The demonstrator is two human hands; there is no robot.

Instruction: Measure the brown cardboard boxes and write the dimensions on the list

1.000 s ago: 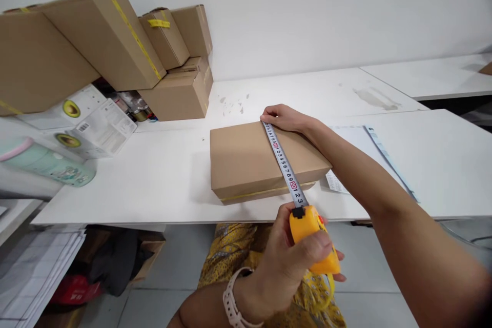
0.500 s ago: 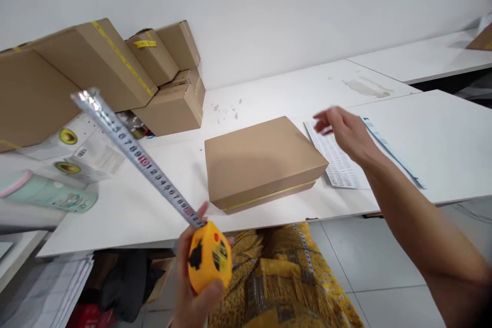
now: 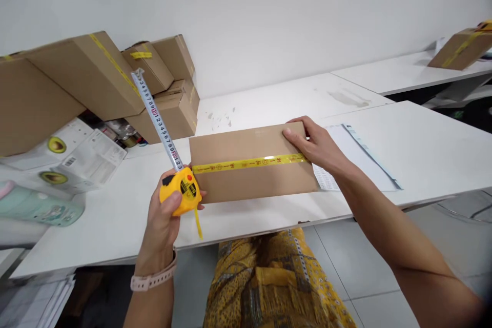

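Note:
My left hand (image 3: 166, 207) is closed around a yellow tape measure (image 3: 182, 192), thumb on its side. The metal blade (image 3: 159, 125) sticks out up and to the left, past the red 20 mark. A brown cardboard box (image 3: 249, 184) stands in front of me, its face with a yellow printed tape strip turned toward me. My right hand (image 3: 313, 143) grips the box's upper right corner, thumb on the near face and fingers behind the edge. The left fingers are at the box's left edge, partly hidden behind the tape measure.
Several cardboard boxes (image 3: 111, 77) are stacked at the back left. White avocado-print boxes (image 3: 88, 156) and a mint-green bottle (image 3: 42, 205) lie at the left. Printed sheets (image 3: 357, 159) lie right of the box. Another taped box (image 3: 459, 51) stands at the far right.
My right hand has come down from above the sheets and taken hold of the box. The box has tipped so its taped face shows. My left hand has moved up and left with the tape measure.

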